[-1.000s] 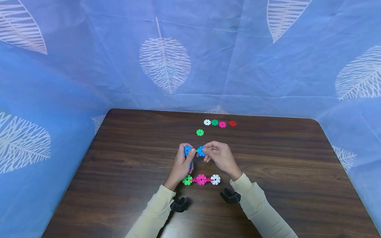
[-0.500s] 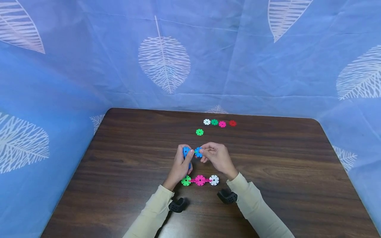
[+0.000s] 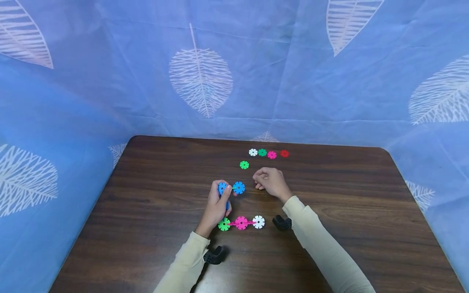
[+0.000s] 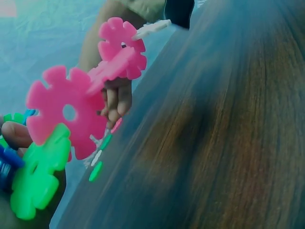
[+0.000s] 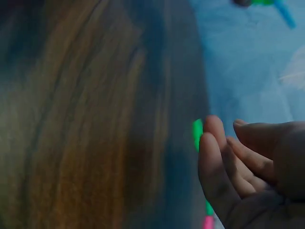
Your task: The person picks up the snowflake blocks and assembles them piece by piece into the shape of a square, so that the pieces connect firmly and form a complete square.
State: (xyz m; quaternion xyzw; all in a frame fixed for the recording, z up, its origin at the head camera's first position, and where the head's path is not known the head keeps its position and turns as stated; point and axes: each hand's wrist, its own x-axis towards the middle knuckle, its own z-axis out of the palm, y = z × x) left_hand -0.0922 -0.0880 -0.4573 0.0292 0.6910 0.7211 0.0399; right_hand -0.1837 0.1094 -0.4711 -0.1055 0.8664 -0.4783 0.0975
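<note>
My left hand (image 3: 215, 203) grips a linked chain of plastic snowflake discs, thumb across its front. A blue disc (image 3: 239, 187) sticks out to the right, joined edge-on by a green piece to another blue disc (image 3: 221, 188) under the thumb. From the lower end run a light green disc (image 3: 224, 224), a pink disc (image 3: 241, 222) and a white disc (image 3: 258, 222); the left wrist view shows this part, with its large pink disc (image 4: 66, 112), raised above the tabletop. My right hand (image 3: 272, 181) hovers right of the chain, fingers loosely bent, holding nothing.
On the dark wooden table (image 3: 329, 183), loose discs lie toward the back: white (image 3: 253, 152), dark green (image 3: 262, 152), pink (image 3: 271, 155) and red (image 3: 284, 153). Nearer lies a light green disc (image 3: 244, 165). A blue leaf-patterned cloth (image 3: 256, 81) hangs behind the table.
The right hand has let go of the rightmost blue disc and moved away right and slightly back. The left hand still holds the chain, shifted slightly left in view.
</note>
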